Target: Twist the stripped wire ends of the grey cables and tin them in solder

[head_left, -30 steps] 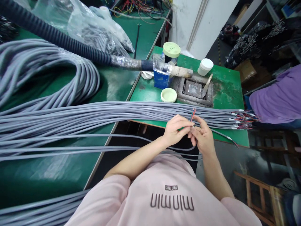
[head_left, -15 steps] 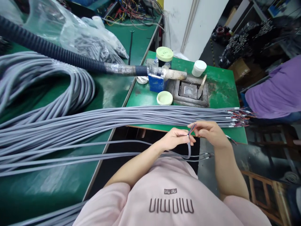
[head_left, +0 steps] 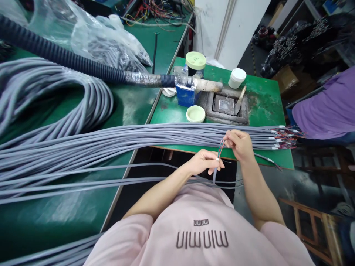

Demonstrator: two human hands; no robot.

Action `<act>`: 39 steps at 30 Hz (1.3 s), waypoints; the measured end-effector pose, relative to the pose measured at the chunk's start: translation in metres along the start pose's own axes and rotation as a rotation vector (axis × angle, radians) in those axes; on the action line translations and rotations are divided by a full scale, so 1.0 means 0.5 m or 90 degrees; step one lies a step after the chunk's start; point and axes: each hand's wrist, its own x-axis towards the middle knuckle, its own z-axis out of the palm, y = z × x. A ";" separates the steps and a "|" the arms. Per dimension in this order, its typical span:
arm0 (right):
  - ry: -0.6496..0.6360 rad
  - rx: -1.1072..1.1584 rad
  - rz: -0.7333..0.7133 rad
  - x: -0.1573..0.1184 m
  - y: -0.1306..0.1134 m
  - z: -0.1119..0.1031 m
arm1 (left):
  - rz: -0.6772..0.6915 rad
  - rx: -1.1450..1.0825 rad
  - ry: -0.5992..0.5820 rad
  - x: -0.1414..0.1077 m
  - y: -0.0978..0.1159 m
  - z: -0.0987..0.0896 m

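My left hand [head_left: 203,162] pinches one grey cable [head_left: 215,175] just below its stripped end, where a small white band shows. Thin coloured wires [head_left: 220,148] fan upward from that end, red, blue and green among them. Above and to the right, my right hand [head_left: 240,145] has its thumb and fingers closed on the wire tips. Behind both hands a long bundle of grey cables [head_left: 155,136] lies across the green tables, its coloured wire ends at the right. Another cable end [head_left: 267,159] lies apart near the table's front edge.
A ribbed black hose [head_left: 91,70] reaches over a blue box [head_left: 185,96]. Beyond the bundle are a square metal pot [head_left: 224,105], a white jar [head_left: 237,78] and a shallow pale dish [head_left: 195,113]. Coiled cable [head_left: 91,107] lies left. A person's purple sleeve [head_left: 324,107] shows right.
My right hand has moved up and slightly left, closing on the wire tips. The coloured wires now stand straighter and more spread. My left hand has shifted slightly left with the cable.
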 end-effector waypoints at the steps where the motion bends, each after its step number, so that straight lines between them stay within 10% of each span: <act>1: -0.019 -0.050 -0.013 -0.007 -0.009 -0.009 | 0.003 0.007 0.010 0.002 -0.001 0.000; 7: -0.099 -0.323 -0.053 -0.047 -0.059 -0.003 | 0.041 -0.003 0.041 0.014 -0.004 0.013; 26: -0.010 -0.297 -0.158 -0.074 -0.016 -0.017 | 0.100 -0.221 0.089 0.009 0.005 -0.017; 33: -0.103 -0.528 -0.525 -0.062 0.015 -0.031 | 0.101 -0.262 0.077 0.013 0.019 -0.018; 39: -0.220 -0.627 -0.667 -0.051 0.000 -0.009 | 0.162 -0.317 0.110 0.011 0.065 -0.001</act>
